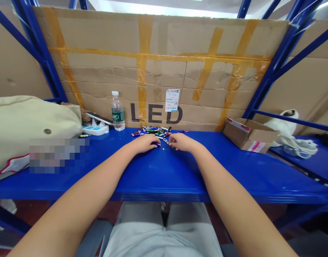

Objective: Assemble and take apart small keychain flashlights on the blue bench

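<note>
My left hand (pixel 145 143) is closed around a small shiny purple tube (pixel 156 144), most of it hidden under my fingers. Facing it, my right hand (pixel 182 142) pinches a small silver clip (pixel 166 141); its far end shows beyond my fingertips. A tiny round metal piece (pixel 163 149) lies on the blue tabletop (pixel 164 171) between and just in front of my hands. Right behind them is a loose pile of small metallic tubes (pixel 153 131) in red, green, blue, purple and black, with silver clips among them.
A water bottle (pixel 117 111) stands at the back left, beside a white power strip (pixel 96 129) with a phone-like slab above it. A pale bag (pixel 32 125) fills the far left. At right sits an open cardboard box (pixel 245 135). A taped cardboard panel (pixel 105 78) walls the back.
</note>
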The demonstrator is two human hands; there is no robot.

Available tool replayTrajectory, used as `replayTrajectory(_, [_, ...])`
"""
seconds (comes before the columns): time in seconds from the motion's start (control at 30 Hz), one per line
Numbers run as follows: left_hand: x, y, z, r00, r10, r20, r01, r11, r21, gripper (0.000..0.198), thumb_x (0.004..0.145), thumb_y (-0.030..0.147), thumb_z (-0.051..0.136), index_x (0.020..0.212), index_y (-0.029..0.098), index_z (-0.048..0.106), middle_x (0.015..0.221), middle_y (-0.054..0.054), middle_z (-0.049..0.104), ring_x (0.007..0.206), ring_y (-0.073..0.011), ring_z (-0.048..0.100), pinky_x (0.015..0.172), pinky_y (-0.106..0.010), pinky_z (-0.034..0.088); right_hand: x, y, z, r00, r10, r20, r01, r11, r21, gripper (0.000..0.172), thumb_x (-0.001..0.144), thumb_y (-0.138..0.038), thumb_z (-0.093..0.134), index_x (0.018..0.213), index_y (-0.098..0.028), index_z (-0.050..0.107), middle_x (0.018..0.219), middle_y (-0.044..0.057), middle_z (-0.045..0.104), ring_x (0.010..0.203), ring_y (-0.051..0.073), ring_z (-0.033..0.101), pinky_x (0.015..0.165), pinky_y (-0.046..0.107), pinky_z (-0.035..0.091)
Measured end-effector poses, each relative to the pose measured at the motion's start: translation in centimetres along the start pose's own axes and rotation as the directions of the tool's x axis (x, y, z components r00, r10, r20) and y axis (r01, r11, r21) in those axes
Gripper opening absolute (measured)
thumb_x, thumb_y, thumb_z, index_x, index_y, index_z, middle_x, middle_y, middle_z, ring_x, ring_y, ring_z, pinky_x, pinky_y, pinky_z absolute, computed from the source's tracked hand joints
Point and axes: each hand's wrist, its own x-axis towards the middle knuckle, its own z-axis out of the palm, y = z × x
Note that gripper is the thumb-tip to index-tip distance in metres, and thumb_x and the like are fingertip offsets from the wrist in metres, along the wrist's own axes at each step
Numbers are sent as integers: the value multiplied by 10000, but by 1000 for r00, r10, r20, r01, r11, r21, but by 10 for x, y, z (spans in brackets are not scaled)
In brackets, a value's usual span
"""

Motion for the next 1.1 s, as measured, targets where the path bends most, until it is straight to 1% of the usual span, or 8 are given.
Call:
replayTrajectory(0.07, [0, -2, -1, 999, -1, -35, 3, 999, 45, 234, 830, 135, 535, 1026, 167, 658, 992, -77, 636, 914, -192, 592, 825, -284, 441, -1, -2, -2, 998, -3, -60, 3, 1000, -6, 81, 814, -86, 504, 803, -163, 528, 732, 19, 633, 546, 95, 551, 502, 197, 380])
replayTrajectory(0.17, [-1, -2, -2, 995, 32, -93, -17, 987, 160, 271, 830, 102, 506, 1016, 214, 667, 994, -58, 631, 936, -202, 583, 794, -289, 437, -1, -4, -3, 991, -38, -125, 33, 999, -41, 86, 801, -74, 520, 804, -158, 542, 789, 30, 648, 587, 99, 560, 544, 202, 382])
replayTrajectory(0.27, [-1, 3, -1, 991, 80, -111, -49, 964, 261, 285, 839, 103, 485, 986, 253, 679, 964, -40, 640, 929, -206, 581, 756, -289, 427, 0, -5, -1, 990, -59, -130, 52, 997, -55, 73, 804, -85, 531, 801, -154, 553, 776, 30, 649, 602, 106, 560, 583, 213, 388])
replayTrajectory(0.37, [-1, 9, 1, 988, 116, -103, -80, 948, 309, 267, 840, 117, 497, 973, 257, 681, 951, -37, 645, 904, -202, 584, 746, -289, 419, 1, -4, 1, 992, -58, -114, 52, 997, -52, 88, 802, -75, 522, 809, -153, 563, 749, 26, 645, 596, 108, 556, 593, 217, 388])
replayTrajectory(0.5, [0, 11, 1, 989, 102, -106, -64, 946, 317, 271, 842, 117, 492, 993, 254, 671, 965, -36, 644, 921, -201, 582, 756, -290, 419, 1, -3, 2, 991, -63, -121, 57, 997, -48, 92, 801, -75, 519, 800, -155, 566, 728, 22, 641, 591, 107, 554, 603, 219, 391])
replayTrajectory(0.67, [-2, 10, -5, 990, 44, -133, -9, 968, 250, 281, 848, 120, 466, 1017, 237, 657, 996, -46, 638, 982, -209, 573, 798, -307, 426, 3, -1, 3, 982, -102, -161, 93, 994, -58, 65, 801, -101, 528, 783, -157, 554, 753, 29, 642, 635, 117, 563, 608, 217, 391])
replayTrajectory(0.9, [-4, 10, -4, 989, 50, -138, -17, 974, 227, 319, 825, 77, 446, 973, 239, 678, 981, -49, 629, 962, -214, 561, 785, -309, 412, 6, 0, 4, 985, -76, -156, 75, 997, -12, 51, 811, -123, 516, 802, -165, 544, 767, 26, 643, 630, 116, 563, 596, 212, 401])
replayTrajectory(1.1, [-3, 10, -1, 992, 88, -89, -58, 954, 295, 320, 828, 70, 437, 902, 247, 693, 1034, -36, 615, 948, -217, 542, 757, -298, 374, 0, -6, 1, 989, -62, -131, 58, 998, -38, 55, 816, -129, 522, 781, -163, 547, 771, 35, 647, 648, 118, 568, 608, 212, 405])
